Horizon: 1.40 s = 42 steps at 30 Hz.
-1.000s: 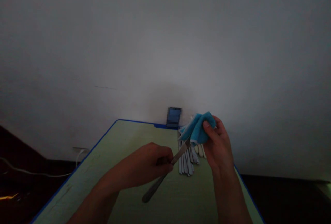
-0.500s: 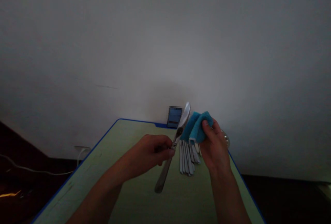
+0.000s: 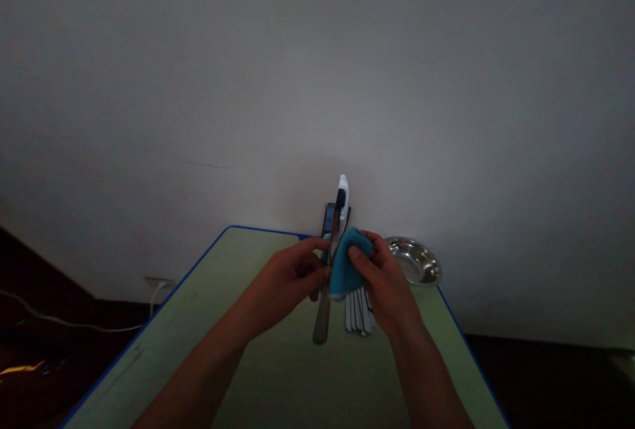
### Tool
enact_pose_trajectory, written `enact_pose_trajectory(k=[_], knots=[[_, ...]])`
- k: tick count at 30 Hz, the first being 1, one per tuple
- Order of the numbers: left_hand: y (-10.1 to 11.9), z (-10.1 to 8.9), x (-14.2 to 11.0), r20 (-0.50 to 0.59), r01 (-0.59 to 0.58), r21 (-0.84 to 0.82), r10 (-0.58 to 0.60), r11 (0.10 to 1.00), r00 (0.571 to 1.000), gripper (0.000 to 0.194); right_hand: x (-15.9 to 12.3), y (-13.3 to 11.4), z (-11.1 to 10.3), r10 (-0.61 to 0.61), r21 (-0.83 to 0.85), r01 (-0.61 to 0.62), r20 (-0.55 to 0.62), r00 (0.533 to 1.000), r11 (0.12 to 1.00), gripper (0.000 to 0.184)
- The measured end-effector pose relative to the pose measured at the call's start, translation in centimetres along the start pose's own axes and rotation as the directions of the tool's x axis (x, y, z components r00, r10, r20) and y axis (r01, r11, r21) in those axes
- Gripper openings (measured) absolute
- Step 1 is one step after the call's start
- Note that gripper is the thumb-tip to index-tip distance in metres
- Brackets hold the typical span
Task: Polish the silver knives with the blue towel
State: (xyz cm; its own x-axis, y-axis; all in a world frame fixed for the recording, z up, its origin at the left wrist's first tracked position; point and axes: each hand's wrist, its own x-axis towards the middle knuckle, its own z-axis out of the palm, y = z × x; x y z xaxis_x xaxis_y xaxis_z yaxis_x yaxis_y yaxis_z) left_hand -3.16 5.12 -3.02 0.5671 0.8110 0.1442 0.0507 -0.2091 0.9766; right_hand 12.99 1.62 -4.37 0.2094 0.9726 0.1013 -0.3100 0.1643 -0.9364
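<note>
My left hand [image 3: 297,270] is closed around the middle of a metal table knife [image 3: 322,316], whose blade points up and away from me. Its handle hangs below my fingers. In my right hand [image 3: 380,277] a folded blue cloth [image 3: 346,270] is pinched, thumb on top, and it lies against the knife near the base of the blade. Beneath the cloth and right hand, several metal knife handles [image 3: 358,313] lie side by side on the table; their far ends are hidden.
A shiny metal bowl [image 3: 417,260] stands at the table's back right. Behind the knife, a phone-like device [image 3: 328,219] leans near the wall. The pale green table [image 3: 258,376] has a blue edge. A white cable [image 3: 74,326] runs along the left.
My right hand has moved left with the cloth, bringing it onto the knife. The knife has turned more upright. More of the bowl now shows.
</note>
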Motion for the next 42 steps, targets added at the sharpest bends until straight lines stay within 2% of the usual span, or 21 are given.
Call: enact_pose_trajectory(k=[6,11,13,16,21,28,33,36,39,42], knots=[[0.3,0.0,-0.1,-0.038,0.012,-0.021,-0.012,1.000,0.999,0.033,-0.4,0.1,0.4,0.044,-0.101,-0.029,0.148,0.988,0.994,0.032],[0.3,-0.2,0.1,-0.082,0.078,0.083,-0.072,0.993,0.994,0.039,-0.6,0.4,0.6,0.059,-0.184,-0.025,0.180,0.982,0.983,0.031],[0.2,-0.1,0.1,-0.077,0.092,0.134,-0.082,0.987,0.994,0.040,-0.6,0.6,0.6,0.054,-0.212,-0.016,0.177,0.983,0.977,0.032],[-0.2,0.0,0.1,-0.072,0.053,0.199,-0.039,0.979,0.997,0.039,-0.4,0.9,0.5,0.049,-0.239,-0.012,0.148,0.988,0.971,0.033],[-0.2,0.2,0.0,-0.068,0.026,0.272,-0.008,0.962,0.998,0.040,-0.3,0.9,0.7,0.072,-0.175,-0.053,0.104,0.992,0.983,0.033],[1.0,0.6,-0.3,-0.062,0.043,0.469,-0.016,0.882,0.998,0.042,-0.5,0.6,1.0,0.050,-0.218,-0.043,0.025,0.998,0.975,0.033],[1.4,0.6,-0.4,-0.030,0.036,0.584,-0.023,0.811,0.999,0.036,-0.5,0.5,0.9,0.003,-0.335,-0.002,0.005,1.000,0.942,0.028],[1.4,0.5,-0.4,-0.003,0.031,0.552,-0.036,0.834,0.999,0.034,-0.6,0.3,1.1,-0.018,-0.376,0.013,-0.009,1.000,0.927,0.026],[1.1,0.3,-0.5,0.056,0.008,0.407,-0.034,0.914,0.998,0.042,-0.8,0.0,1.3,-0.026,-0.391,0.017,-0.020,0.999,0.920,0.026],[0.8,-0.1,-0.6,0.088,0.051,0.334,-0.086,0.941,0.992,0.049,-0.9,-0.1,1.4,-0.039,-0.406,0.029,-0.017,0.999,0.913,0.025]])
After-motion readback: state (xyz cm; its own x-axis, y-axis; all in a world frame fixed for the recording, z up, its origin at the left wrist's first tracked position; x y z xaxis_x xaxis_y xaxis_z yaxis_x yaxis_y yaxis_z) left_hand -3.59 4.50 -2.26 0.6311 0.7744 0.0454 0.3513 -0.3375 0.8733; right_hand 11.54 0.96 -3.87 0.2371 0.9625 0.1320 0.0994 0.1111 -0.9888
